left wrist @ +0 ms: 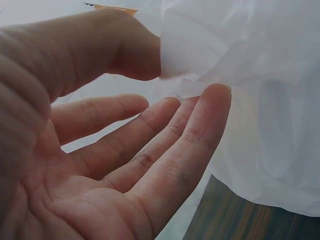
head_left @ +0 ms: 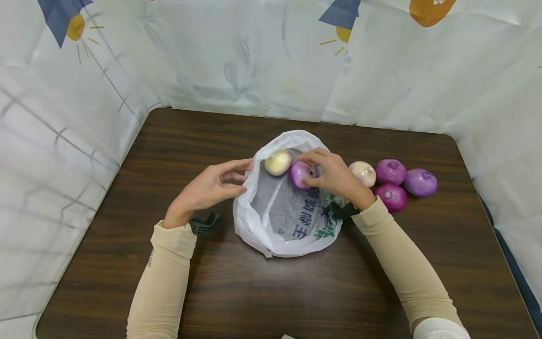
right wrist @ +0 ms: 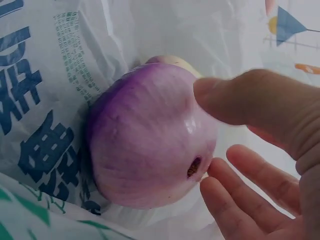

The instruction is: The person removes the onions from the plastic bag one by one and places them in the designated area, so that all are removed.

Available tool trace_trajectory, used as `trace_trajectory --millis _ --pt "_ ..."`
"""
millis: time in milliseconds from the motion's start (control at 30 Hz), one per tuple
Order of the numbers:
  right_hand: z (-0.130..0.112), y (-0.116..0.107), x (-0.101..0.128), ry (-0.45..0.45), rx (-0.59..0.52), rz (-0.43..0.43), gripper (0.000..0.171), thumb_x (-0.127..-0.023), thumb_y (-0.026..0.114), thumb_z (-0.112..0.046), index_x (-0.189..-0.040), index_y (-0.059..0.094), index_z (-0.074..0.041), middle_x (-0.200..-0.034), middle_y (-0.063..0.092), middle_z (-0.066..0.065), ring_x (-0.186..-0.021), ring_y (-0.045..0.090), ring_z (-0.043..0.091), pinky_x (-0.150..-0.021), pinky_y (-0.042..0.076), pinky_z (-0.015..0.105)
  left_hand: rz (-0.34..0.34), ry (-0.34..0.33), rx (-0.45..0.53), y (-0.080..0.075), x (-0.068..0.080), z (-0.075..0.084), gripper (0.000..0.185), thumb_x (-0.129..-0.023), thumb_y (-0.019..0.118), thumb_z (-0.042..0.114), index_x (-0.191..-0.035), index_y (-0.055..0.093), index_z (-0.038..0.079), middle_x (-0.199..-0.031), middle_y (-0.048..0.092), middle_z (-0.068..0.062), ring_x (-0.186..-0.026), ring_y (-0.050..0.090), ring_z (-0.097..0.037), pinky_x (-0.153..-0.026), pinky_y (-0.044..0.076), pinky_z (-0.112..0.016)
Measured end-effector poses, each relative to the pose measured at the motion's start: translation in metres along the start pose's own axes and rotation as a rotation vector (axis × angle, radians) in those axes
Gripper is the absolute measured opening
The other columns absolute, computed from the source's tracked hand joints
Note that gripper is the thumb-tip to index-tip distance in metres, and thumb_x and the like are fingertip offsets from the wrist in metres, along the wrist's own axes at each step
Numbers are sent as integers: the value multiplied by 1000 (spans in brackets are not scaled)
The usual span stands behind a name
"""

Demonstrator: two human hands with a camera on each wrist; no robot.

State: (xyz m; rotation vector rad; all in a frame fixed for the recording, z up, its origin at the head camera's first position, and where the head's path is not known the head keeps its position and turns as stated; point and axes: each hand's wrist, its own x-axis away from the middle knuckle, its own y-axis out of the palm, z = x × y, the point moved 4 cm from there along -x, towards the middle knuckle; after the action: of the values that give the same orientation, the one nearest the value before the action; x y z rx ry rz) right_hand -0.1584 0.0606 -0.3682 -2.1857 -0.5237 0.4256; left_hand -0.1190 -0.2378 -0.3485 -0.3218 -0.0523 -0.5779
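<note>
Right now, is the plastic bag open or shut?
Open. The bag has its mouth spread wide: the left hand pinches its rim, and a pale onion and purple onion show inside.

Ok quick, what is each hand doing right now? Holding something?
Left hand: pinches the rim of the white bag between thumb and fingers.
Right hand: thumb and fingertips touch the purple onion at the bag's mouth; a firm grip cannot be told.

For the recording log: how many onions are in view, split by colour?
Purple onions: 4, one in the plastic bag under the right hand, three on the table.
Pale onions: 2, one in the bag, one outside.
Total: 6
</note>
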Motion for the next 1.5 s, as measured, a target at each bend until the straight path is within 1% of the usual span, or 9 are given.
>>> trace_trajectory --millis 233,433,567,733,867,1100,1233,1300,1500 --pt "1 1 0 -4 1 1 50 -85 86 -17 -132 69 -18 -126 67 8 -104 62 26 -91 53 43 0 1 -3 0 0 0 68 -93 71 -2 -155 45 6 -152 55 -19 -123 66 -25 -92 57 -16" --pt "3 6 -2 25 2 -36 57 -81 90 -22 -133 68 -16 -132 65 10 -118 61 27 -101 54 47 -1 0 -3 0 0 -1 68 -93 71 0 -156 45 7 -151 56 -18 -124 66 -26 -92 57 -16" --pt "4 8 -2 30 -5 -66 60 -80 90 -26 -135 67 -16 -135 63 11 -123 60 28 -104 53 48 -4 3 -2 0 -1 -1 68 -93 71 0 -156 45 6 -151 55 -18 -125 65 -30 -92 57 -16" --pt "4 7 0 36 -18 -98 62 -80 90 -29 -136 66 -19 -137 61 11 -120 60 28 -99 55 48 -6 10 -7 1 -2 -1 68 -93 70 -2 -155 45 5 -151 56 -19 -125 64 -32 -92 57 -16" --pt "4 8 2 33 -33 -130 62 -81 89 -28 -137 65 -19 -138 60 10 -118 60 27 -99 55 47 -8 12 -7 1 -2 0 68 -93 70 -2 -155 45 5 -150 55 -19 -125 64 -31 -92 57 -16" --pt "4 11 5 15 -76 -176 55 -83 87 -23 -134 68 -17 -134 63 9 -103 67 23 -91 59 41 -8 9 -9 1 -1 -1 68 -93 70 -2 -155 45 6 -151 55 -19 -124 65 -28 -93 57 -16" --pt "3 13 4 -18 -70 -186 57 -82 88 -24 -135 68 -17 -135 65 8 -106 66 22 -93 59 41 -8 9 0 1 -1 -1 68 -93 70 -2 -156 44 5 -153 54 -19 -123 65 -26 -93 57 -15" --pt "3 15 4 -19 -69 -190 59 -82 89 -24 -136 67 -17 -135 65 9 -107 66 22 -94 59 41 -9 7 2 1 0 -1 68 -93 70 -2 -156 44 5 -153 54 -19 -123 65 -25 -93 57 -15" --pt "3 18 4 -10 -67 -204 64 -81 89 -26 -139 64 -16 -139 63 9 -119 61 23 -100 57 43 -7 3 -4 0 -1 -1 68 -93 71 -1 -155 44 5 -152 54 -19 -124 65 -25 -92 57 -15"
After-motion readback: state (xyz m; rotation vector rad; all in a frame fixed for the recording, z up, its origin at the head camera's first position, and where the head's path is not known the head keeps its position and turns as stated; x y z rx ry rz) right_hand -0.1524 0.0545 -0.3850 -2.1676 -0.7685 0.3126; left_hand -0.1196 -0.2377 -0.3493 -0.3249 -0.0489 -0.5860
